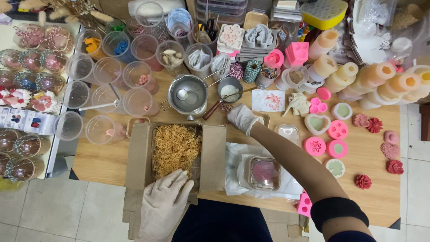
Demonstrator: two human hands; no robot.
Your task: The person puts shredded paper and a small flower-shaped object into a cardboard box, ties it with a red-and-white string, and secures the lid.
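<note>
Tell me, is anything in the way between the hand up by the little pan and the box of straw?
Nothing visible. The right hand hovers by the small pan, just past the cardboard box, with only bare table and the box's open flap between. The left hand already rests on the straw.

I see an open brown cardboard box [134, 157] at the table's near edge, filled with golden shredded straw [175, 149]; at the far left edge lies a flat white printed package [24, 121] with small pictures.
</note>
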